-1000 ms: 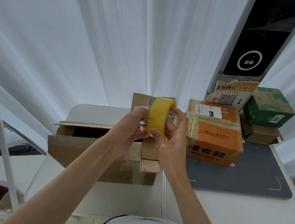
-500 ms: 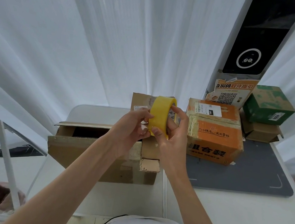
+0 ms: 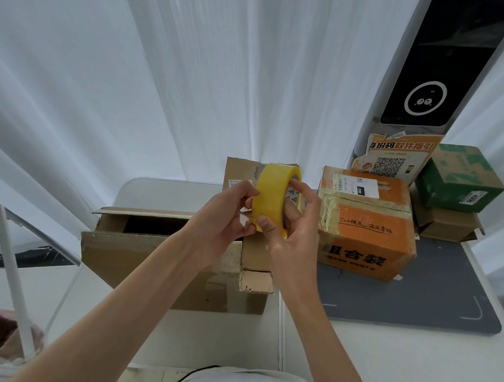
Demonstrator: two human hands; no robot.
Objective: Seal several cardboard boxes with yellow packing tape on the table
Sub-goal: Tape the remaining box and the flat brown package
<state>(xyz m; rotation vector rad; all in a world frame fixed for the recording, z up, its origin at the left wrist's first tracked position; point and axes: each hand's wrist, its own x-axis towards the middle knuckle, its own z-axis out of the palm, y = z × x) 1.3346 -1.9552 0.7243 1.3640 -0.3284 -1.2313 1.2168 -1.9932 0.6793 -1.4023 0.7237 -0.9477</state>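
I hold a roll of yellow packing tape (image 3: 272, 194) upright in the air above an open brown cardboard box (image 3: 145, 253) that lies on the white table (image 3: 399, 358). My right hand (image 3: 292, 231) grips the roll, thumb on its lower edge and fingers through its core. My left hand (image 3: 222, 216) pinches the roll's left face with its fingertips. The box's flaps stand open and its dark inside shows at the left. An orange box (image 3: 368, 231) with old tape on its top stands to the right.
A small brown box (image 3: 242, 172) sits behind the roll. A green box (image 3: 461, 177) rests on a brown box (image 3: 450, 225) at the back right, by an orange QR sign (image 3: 395, 155). A grey mat (image 3: 446, 302) lies under the orange box. White curtains hang behind.
Both hands and the roll stay almost where they were. My right hand's fingers have shifted slightly on the roll.
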